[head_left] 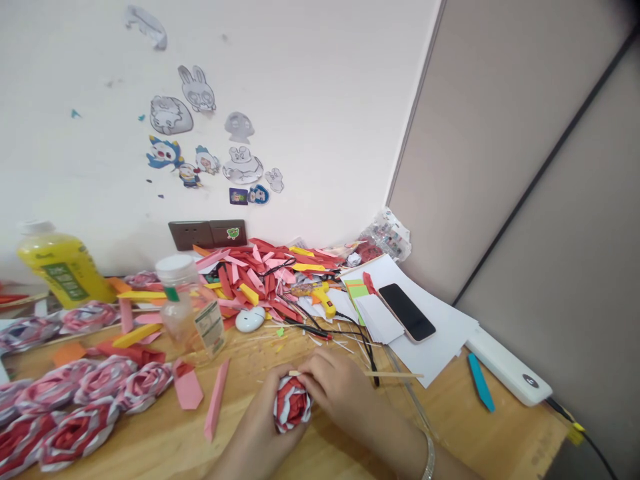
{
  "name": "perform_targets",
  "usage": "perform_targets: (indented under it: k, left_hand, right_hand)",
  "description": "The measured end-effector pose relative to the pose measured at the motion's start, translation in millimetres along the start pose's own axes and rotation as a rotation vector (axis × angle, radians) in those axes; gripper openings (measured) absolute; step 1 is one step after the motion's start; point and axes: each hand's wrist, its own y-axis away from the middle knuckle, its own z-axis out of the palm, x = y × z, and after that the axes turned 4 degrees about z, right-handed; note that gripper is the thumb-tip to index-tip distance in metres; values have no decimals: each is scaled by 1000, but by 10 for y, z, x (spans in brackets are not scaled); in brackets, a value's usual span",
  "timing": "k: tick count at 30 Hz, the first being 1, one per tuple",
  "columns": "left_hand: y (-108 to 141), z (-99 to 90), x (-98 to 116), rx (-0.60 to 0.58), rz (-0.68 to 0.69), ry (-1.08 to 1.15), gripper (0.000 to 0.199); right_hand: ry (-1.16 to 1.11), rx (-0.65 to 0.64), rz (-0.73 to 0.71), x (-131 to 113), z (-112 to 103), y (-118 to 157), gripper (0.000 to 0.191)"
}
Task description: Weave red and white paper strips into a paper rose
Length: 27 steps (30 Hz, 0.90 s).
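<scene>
A red-and-white striped paper rose (293,405) sits in my left hand (267,417), whose fingers and thumb wrap around it from the left and below. My right hand (345,393) is closed at the rose's upper right edge, with its fingertips pinched. A thin wooden stick (397,375) juts out to the right from behind my right hand. In line with it, a pale end shows at the fingertips over the rose; the stretch between is hidden by the hand. Left of my hands lie a folded pink paper strip (217,400) and a pink paper piece (188,385).
Several finished paper roses (80,433) fill the left side. Behind are a yellow drink bottle (65,267), a clear jar (180,307), a pile of paper strips (255,267) and a yellow glue gun (324,299) with its cable. A phone (407,312) and white power strip (510,367) lie right.
</scene>
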Motion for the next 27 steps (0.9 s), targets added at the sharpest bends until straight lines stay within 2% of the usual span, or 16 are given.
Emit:
perform_targets:
  k: [4, 10, 12, 15, 19, 27]
  left_hand:
    - [-3, -3, -5, 7, -4, 16, 38]
    - [-14, -16, 69, 18, -23, 23, 34]
    - [-17, -17, 74, 27, -9, 24, 35]
    - [-20, -9, 46, 31, -1, 33, 37]
    - [-3, 22, -7, 39, 9, 52, 37]
    - [46, 80, 17, 101, -11, 58, 34]
  right_hand:
    - [5, 37, 20, -12, -18, -6, 31]
    - [88, 55, -71, -2, -19, -2, 34]
    - [73, 52, -62, -9, -27, -4, 34]
    - [31, 59, -31, -21, -40, -5, 32]
    - [82, 82, -84, -7, -28, 12, 32]
    - [134, 52, -117, 26, 8, 27, 30]
